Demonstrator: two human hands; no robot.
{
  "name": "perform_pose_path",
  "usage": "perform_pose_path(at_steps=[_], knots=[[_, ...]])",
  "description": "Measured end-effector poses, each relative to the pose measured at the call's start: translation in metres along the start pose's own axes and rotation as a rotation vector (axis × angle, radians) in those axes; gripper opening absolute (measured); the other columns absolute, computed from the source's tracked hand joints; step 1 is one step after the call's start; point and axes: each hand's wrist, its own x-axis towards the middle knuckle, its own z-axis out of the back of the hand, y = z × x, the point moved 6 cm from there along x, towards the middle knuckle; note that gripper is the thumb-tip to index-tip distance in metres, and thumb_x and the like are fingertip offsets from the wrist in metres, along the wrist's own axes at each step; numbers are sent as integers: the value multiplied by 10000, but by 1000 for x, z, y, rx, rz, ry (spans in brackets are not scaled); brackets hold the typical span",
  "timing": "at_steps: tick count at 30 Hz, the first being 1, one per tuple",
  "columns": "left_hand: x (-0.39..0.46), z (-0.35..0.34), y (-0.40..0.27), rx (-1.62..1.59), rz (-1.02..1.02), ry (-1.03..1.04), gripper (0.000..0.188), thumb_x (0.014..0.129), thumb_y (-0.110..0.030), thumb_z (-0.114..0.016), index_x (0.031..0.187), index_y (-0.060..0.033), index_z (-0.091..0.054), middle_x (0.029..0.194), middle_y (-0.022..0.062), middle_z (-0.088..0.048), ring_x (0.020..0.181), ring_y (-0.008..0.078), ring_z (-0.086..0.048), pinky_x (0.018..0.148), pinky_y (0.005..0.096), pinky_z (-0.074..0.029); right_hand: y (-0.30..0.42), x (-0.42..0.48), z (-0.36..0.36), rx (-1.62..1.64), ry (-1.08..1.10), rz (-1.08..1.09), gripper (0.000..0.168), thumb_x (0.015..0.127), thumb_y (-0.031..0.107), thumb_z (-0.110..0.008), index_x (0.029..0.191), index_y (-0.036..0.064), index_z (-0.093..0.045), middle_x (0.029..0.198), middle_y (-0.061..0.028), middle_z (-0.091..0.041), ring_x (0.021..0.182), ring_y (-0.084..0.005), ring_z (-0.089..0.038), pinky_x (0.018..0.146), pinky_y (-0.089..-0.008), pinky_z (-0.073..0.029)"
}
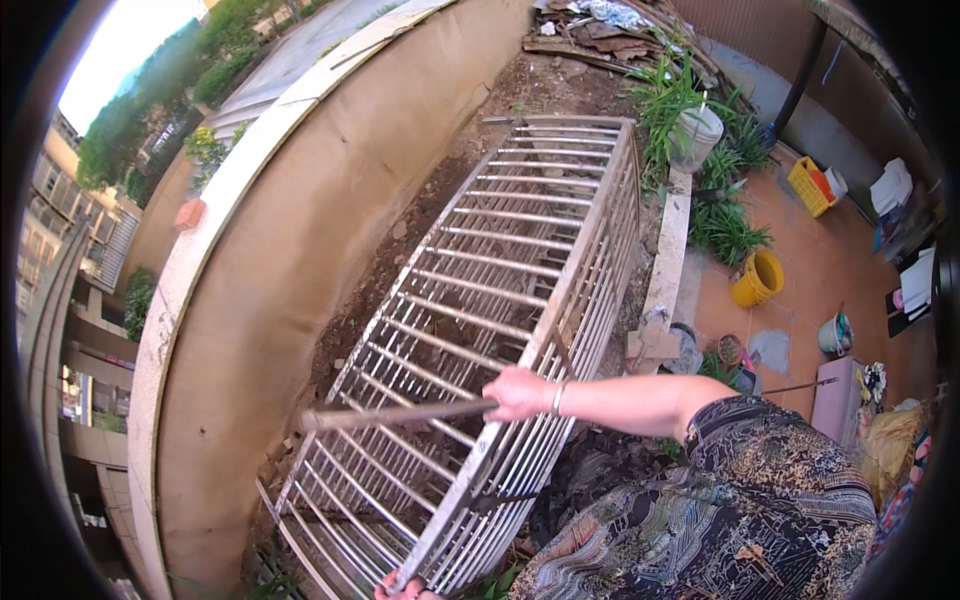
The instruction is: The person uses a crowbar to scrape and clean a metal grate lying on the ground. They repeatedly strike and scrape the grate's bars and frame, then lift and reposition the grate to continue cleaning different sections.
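Observation:
A long metal frame of parallel bars [495, 322], like a railing cage, lies on the soil beside a plastered wall. My right hand [517, 394], with a bracelet at its wrist, is closed round a brownish pole [397, 414] just above the frame's near top rail. The pole crosses over the bars towards the wall, blunt end outward. A thin rod in line with it shows beyond my arm; whether it is the same piece I cannot tell. At the bottom edge, my left hand [405, 586] grips the rail's lower end, partly cut off by the picture's edge.
The plastered wall [300, 225] runs along the left, a brick [189, 214] on its ledge. Scrap boards [592, 49] lie beyond the frame. To the right are leafy plants [724, 225], a whitish bucket [697, 139], a yellow bucket [757, 279] and a yellow crate [810, 187] on tiles.

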Motion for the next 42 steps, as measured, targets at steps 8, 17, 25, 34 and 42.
perform_pose_path(at_steps=[8, 17, 25, 34, 42], knots=[[-115, -102, -39, -168, 4, 184, 166, 819, -261, -411, 721, -145, -478, 726, -1, -524, 704, 174, -497, 709, 321, -407, -28, -34, 83, 178, -207, -40, 326, 839, 457, -612, 947, 152, -654, 691, 4, -603, 638, -116, -573, 617, -275, -460], [-334, -280, -91, -284, -229, 419, 158, 761, -139, -432, 607, -119, -401, 537, 12, -374, 474, 161, -394, 500, 284, -375, -63, -132, 210, 460, -614, 31, 441, 805, 413, -656, 1118, 103, -636, 736, -90, -649, 721, -188, -619, 729, -324, -479], [-440, -373, -137, -266, -219, 934, 281, 846, -49, -439, 632, -132, -276, 578, -27, -241, 504, 101, -247, 552, 264, -345, -57, -231, 254, 615, -832, -2, 333, 852, 340, -649, 1104, 122, -659, 651, 38, -557, 629, -65, -537, 612, -272, -469], [-642, -611, -42, -29, -332, 1419, 183, 914, -64, -395, 732, -56, -380, 671, 47, -382, 627, 153, -386, 679, 341, -445, -185, -294, 368, 626, -1472, -117, 325, 826, 343, -673, 808, 27, -600, 698, -3, -598, 651, -91, -519, 615, -272, -446], [-774, -760, 2, 382, -1859, 1655, 393, 893, -239, -575, 1200, -9, -492, 1063, 104, -656, 1014, 233, -612, 858, 281, -467, -269, -323, 462, 659, -1830, -218, 375, 787, 369, -708, 860, 7, -643, 771, -35, -635, 704, -113, -539, 678, -284, -455]])
